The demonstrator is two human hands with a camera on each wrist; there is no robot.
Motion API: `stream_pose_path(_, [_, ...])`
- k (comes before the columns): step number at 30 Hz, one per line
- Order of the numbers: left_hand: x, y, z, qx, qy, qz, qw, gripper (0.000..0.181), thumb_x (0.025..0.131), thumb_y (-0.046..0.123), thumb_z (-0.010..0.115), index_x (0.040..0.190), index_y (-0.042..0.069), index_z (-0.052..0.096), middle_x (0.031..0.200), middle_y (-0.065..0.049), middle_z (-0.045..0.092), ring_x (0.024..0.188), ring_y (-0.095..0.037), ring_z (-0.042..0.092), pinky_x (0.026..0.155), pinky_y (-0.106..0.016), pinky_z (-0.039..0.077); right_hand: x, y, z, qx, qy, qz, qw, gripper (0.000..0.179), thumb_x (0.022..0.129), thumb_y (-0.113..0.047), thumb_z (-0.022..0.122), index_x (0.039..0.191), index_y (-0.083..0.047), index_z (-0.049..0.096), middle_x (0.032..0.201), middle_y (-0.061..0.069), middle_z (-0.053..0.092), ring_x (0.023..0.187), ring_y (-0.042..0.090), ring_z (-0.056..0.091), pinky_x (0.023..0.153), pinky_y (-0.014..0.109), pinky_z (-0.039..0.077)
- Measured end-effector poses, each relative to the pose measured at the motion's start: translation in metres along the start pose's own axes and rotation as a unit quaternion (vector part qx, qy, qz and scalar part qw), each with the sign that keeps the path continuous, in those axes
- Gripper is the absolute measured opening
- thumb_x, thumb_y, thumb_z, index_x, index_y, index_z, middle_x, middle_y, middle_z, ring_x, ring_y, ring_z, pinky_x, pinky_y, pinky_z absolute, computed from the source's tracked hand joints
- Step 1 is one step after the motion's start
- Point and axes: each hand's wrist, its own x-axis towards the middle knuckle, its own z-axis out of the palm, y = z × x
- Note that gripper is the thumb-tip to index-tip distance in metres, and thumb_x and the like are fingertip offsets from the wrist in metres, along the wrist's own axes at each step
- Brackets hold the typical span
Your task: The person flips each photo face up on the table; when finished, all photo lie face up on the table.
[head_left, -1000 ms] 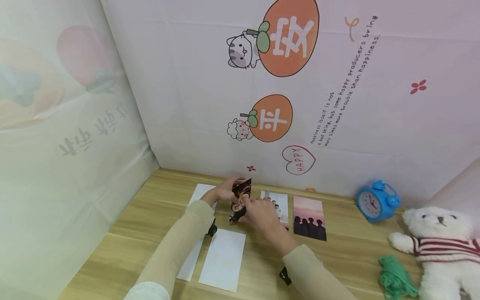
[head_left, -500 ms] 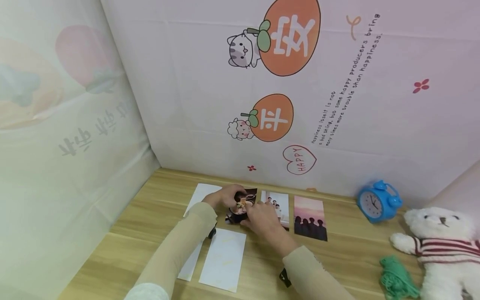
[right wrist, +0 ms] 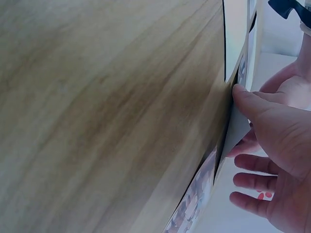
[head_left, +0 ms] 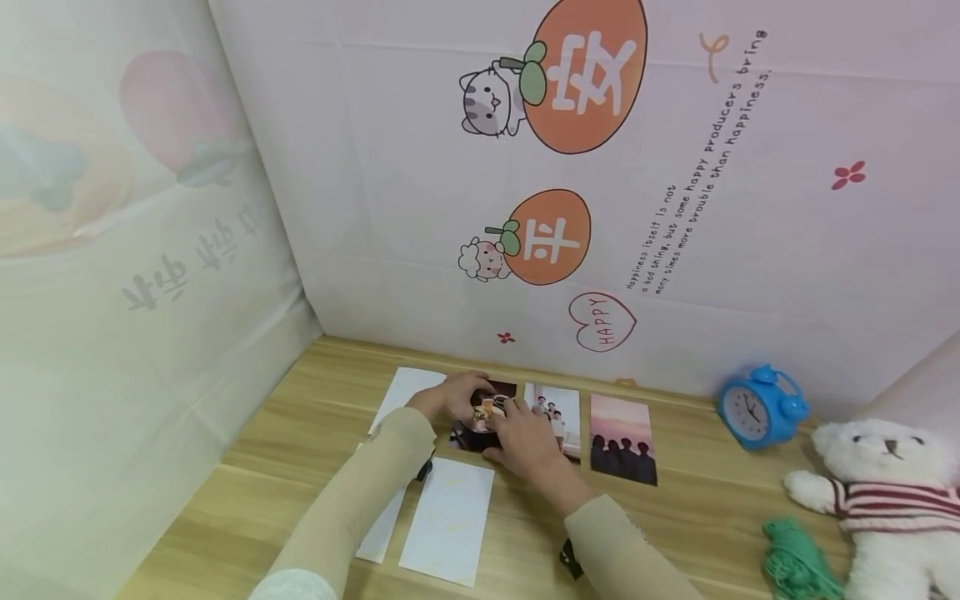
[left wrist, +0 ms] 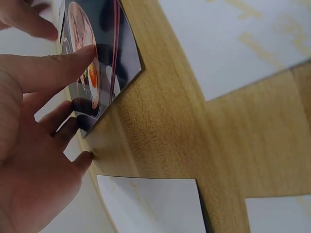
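Note:
A dark photo card (head_left: 480, 418) showing a bowl of food lies nearly flat on the wooden table, just left of a group photo (head_left: 564, 417). My left hand (head_left: 457, 396) holds its left side. In the left wrist view the left thumb (left wrist: 73, 68) lies across the printed face of the card, while the other fingers are at its far edge. From the right, my right hand (head_left: 528, 442) pinches the card. The right wrist view shows the right thumb (right wrist: 250, 99) at the near edge, with the index finger beyond the card and the other fingers spread.
A pink sunset photo (head_left: 622, 437) lies right of the group photo. White cards with faint yellow marks, one a white card (head_left: 447, 521), lie at left and front. Further right are a blue alarm clock (head_left: 757, 408), green yarn (head_left: 798, 558) and a white teddy bear (head_left: 881, 508). A printed cloth (head_left: 405, 250) hangs behind.
The food photo, tilted up and bent between both hands a second ago, has come down nearly flat onto the table. Both hands have lowered with it; the other cards have stayed put.

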Motion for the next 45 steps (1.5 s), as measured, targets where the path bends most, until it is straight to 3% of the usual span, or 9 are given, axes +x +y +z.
stream_pose_path(8, [-0.002, 0.0, -0.003, 0.009, -0.006, -0.009, 0.9999, 0.07, 0.08, 0.011, 0.083, 0.146, 0.012, 0.059, 0.169, -0.014, 0.036, 0.156, -0.037, 0.036, 0.126, -0.053, 0.037, 0.004, -0.002, -0.003, 0.047, -0.043, -0.041, 0.9972, 0.053, 0.096, -0.05, 0.07, 0.144, -0.031, 0.061, 0.153, 0.008, 0.058, 0.144, 0.036, 0.053, 0.121, 0.06, 0.04])
stream_pose_path(14, [-0.002, -0.003, -0.003, -0.001, -0.004, -0.013, 0.9999, 0.071, 0.08, 0.006, 0.081, 0.147, 0.014, 0.059, 0.17, -0.013, 0.034, 0.156, -0.039, 0.036, 0.125, -0.055, 0.037, 0.008, -0.002, -0.004, 0.056, -0.078, -0.043, 0.9944, 0.05, 0.099, -0.048, 0.065, 0.146, -0.028, 0.06, 0.155, 0.006, 0.058, 0.144, 0.032, 0.055, 0.122, 0.062, 0.039])
stream_pose_path(21, [-0.007, -0.003, -0.009, -0.032, -0.014, -0.023, 0.9991, 0.073, 0.079, -0.002, 0.077, 0.148, 0.014, 0.058, 0.172, -0.011, 0.031, 0.157, -0.039, 0.033, 0.125, -0.056, 0.036, 0.011, -0.003, -0.004, 0.068, -0.086, -0.044, 0.993, 0.049, 0.101, -0.048, 0.063, 0.144, -0.025, 0.061, 0.155, 0.007, 0.057, 0.145, 0.031, 0.054, 0.121, 0.062, 0.04])
stream_pose_path(27, [-0.006, -0.003, -0.009, -0.02, -0.006, -0.03, 0.9993, 0.073, 0.078, -0.003, 0.076, 0.147, 0.015, 0.06, 0.171, -0.009, 0.033, 0.157, -0.037, 0.035, 0.124, -0.053, 0.04, 0.012, -0.004, -0.006, 0.076, -0.091, -0.041, 0.9921, 0.046, 0.104, -0.046, 0.058, 0.145, -0.024, 0.061, 0.155, 0.007, 0.057, 0.144, 0.031, 0.054, 0.121, 0.062, 0.039])
stream_pose_path(31, [-0.005, -0.003, -0.008, -0.056, 0.004, -0.031, 0.998, 0.073, 0.077, -0.005, 0.075, 0.147, 0.014, 0.059, 0.17, -0.011, 0.035, 0.157, -0.037, 0.035, 0.123, -0.052, 0.041, 0.01, -0.004, -0.007, 0.077, -0.097, -0.034, 0.9917, 0.045, 0.104, -0.045, 0.057, 0.143, -0.023, 0.062, 0.152, 0.008, 0.06, 0.142, 0.032, 0.056, 0.12, 0.062, 0.04])
stream_pose_path(34, [-0.007, -0.009, -0.011, -0.084, 0.019, -0.028, 0.9959, 0.074, 0.076, -0.008, 0.068, 0.147, 0.01, 0.058, 0.168, -0.014, 0.039, 0.156, -0.037, 0.036, 0.116, -0.047, 0.048, 0.008, -0.005, -0.008, 0.08, -0.096, -0.032, 0.9916, 0.045, 0.104, -0.044, 0.057, 0.143, -0.023, 0.062, 0.151, 0.008, 0.061, 0.142, 0.033, 0.056, 0.12, 0.062, 0.04])
stream_pose_path(38, [-0.015, -0.026, -0.02, -0.091, 0.057, -0.026, 0.9939, 0.075, 0.071, -0.012, 0.061, 0.145, 0.006, 0.06, 0.158, -0.018, 0.051, 0.149, -0.037, 0.047, 0.108, -0.045, 0.053, 0.008, -0.009, -0.01, 0.078, -0.067, -0.044, 0.9937, 0.044, 0.104, -0.043, 0.059, 0.143, -0.023, 0.063, 0.149, 0.009, 0.063, 0.143, 0.035, 0.055, 0.12, 0.061, 0.041])
stream_pose_path(45, [-0.035, -0.055, -0.036, -0.118, 0.084, -0.07, 0.987, 0.079, 0.071, -0.012, 0.063, 0.148, 0.002, 0.054, 0.156, -0.019, 0.054, 0.147, -0.041, 0.048, 0.121, -0.054, 0.043, 0.016, -0.022, -0.017, 0.077, -0.03, -0.076, 0.9937, 0.043, 0.103, -0.042, 0.06, 0.141, -0.022, 0.064, 0.15, 0.011, 0.06, 0.144, 0.035, 0.054, 0.122, 0.06, 0.04])
